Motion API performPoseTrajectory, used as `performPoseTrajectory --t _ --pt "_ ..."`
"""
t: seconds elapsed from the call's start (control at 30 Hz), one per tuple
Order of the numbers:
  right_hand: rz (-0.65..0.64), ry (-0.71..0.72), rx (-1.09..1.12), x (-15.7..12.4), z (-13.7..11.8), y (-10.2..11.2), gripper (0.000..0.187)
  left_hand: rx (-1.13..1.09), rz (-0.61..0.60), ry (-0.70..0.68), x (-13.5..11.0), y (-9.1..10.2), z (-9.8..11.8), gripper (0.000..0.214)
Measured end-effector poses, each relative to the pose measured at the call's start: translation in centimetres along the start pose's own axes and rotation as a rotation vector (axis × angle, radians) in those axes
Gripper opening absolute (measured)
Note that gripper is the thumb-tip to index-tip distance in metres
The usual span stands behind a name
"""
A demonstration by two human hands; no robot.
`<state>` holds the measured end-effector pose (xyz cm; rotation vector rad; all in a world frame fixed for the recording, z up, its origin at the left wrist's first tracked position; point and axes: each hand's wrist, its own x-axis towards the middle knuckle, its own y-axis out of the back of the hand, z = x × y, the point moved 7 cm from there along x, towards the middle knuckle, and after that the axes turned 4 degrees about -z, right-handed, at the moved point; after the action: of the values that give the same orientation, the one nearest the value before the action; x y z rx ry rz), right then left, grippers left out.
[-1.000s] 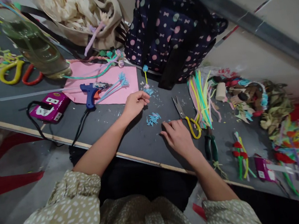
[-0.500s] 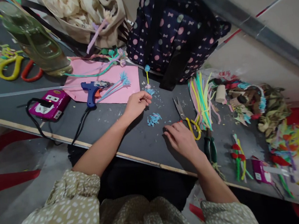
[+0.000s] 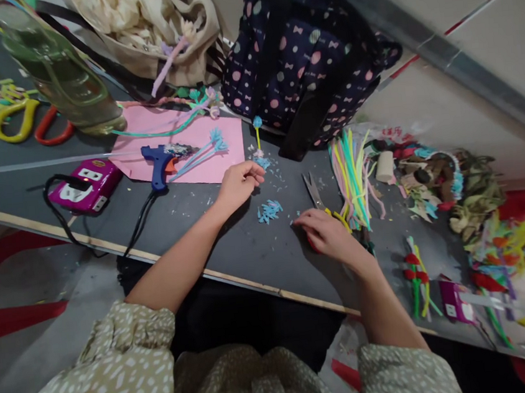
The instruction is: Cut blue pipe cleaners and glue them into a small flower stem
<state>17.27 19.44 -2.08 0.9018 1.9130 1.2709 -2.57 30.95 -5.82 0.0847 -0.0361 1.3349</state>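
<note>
My left hand (image 3: 241, 183) rests just right of the pink sheet, its fingers curled together; what they hold, if anything, is hidden. Beyond its fingertips lie light blue bits (image 3: 263, 162) at the foot of a yellow stem with a blue tip (image 3: 258, 132). A small pile of blue pipe cleaner snippets (image 3: 269, 211) sits between my hands. My right hand (image 3: 325, 233) is pinched just above the table, a tiny bluish speck showing at its fingertips. Under and behind that hand are scissors (image 3: 312, 191) with yellow and red handles, partly covered.
A blue glue gun (image 3: 158, 168) and blue-tipped stems (image 3: 204, 152) lie on the pink sheet (image 3: 232, 138). Left are a purple power strip (image 3: 97, 192) and a bottle (image 3: 77, 91). A dark patterned bag (image 3: 303, 48) stands behind; pipe cleaners (image 3: 353, 180) lie right.
My right hand has moved slightly right and away from me, over the scissors' handles, and its fingers have drawn into a pinch. My left hand has hardly moved.
</note>
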Motion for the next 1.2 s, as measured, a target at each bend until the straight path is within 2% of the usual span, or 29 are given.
performPoseTrajectory --t 0.07,0.13,0.23,0.3,0.37,0.43,0.5,0.57,0.6,0.63,0.8,0.9,0.97,1.03,1.07,1.13,1.2 --pt "-0.101 0.0 -0.051 0.6 0.1 -0.5 0.031 -0.008 0.003 0.007 -0.1 0.0 0.2 0.033" --pt "-0.119 -0.018 -0.099 2.3 0.4 -0.6 0.031 -0.026 0.012 0.011 -0.1 0.1 0.3 0.033" --pt "-0.011 0.002 -0.088 6.0 1.2 0.3 0.034 -0.074 0.048 0.017 0.0 0.5 0.1 0.033" --pt "0.079 0.056 0.007 8.1 1.7 1.4 0.04 -0.114 0.086 0.03 0.1 1.0 -0.2 0.033" --pt "0.148 0.055 0.094 9.2 2.5 2.7 0.042 -0.158 0.128 0.048 0.2 1.5 -0.4 0.033" --pt "0.163 0.006 0.146 9.1 3.3 3.6 0.041 -0.209 0.165 0.069 0.1 2.0 -0.5 0.034" --pt "0.06 -0.02 0.203 8.7 3.6 3.3 0.04 -0.262 0.193 0.094 0.0 2.2 -0.6 0.033" --pt "-0.121 -0.03 0.248 8.5 3.4 1.9 0.04 -0.301 0.217 0.111 -0.1 2.3 -0.7 0.03" --pt "-0.176 -0.026 0.251 8.7 3.3 1.3 0.04 -0.308 0.227 0.11 -0.1 2.4 -0.7 0.029" --pt "-0.175 -0.022 0.233 9.1 3.2 1.1 0.04 -0.304 0.23 0.108 -0.1 2.3 -0.7 0.029" --pt "0.111 0.064 0.239 12.5 2.3 2.7 0.04 -0.199 0.269 0.051 -0.5 2.6 -0.8 0.026" --pt "0.205 -0.025 0.313 12.3 3.3 3.9 0.038 -0.107 0.305 -0.002 -0.9 3.1 -0.3 0.025" --pt "0.199 -0.163 0.331 10.9 4.6 4.0 0.034 -0.073 0.323 -0.019 -1.1 3.2 0.0 0.024" --pt "0.173 -0.325 0.369 9.1 6.0 3.3 0.028 -0.047 0.323 -0.034 -1.3 3.2 0.3 0.025" --pt "0.204 -0.42 0.423 8.3 6.7 2.9 0.025 -0.026 0.321 -0.041 -1.3 3.2 0.4 0.025" --pt "0.258 -0.492 0.456 7.8 7.1 2.1 0.024 0.017 0.316 -0.052 -1.4 3.1 0.4 0.025" --pt "0.319 -0.542 0.497 8.6 7.0 1.2 0.026 0.052 0.293 -0.072 -1.4 2.9 0.3 0.025"
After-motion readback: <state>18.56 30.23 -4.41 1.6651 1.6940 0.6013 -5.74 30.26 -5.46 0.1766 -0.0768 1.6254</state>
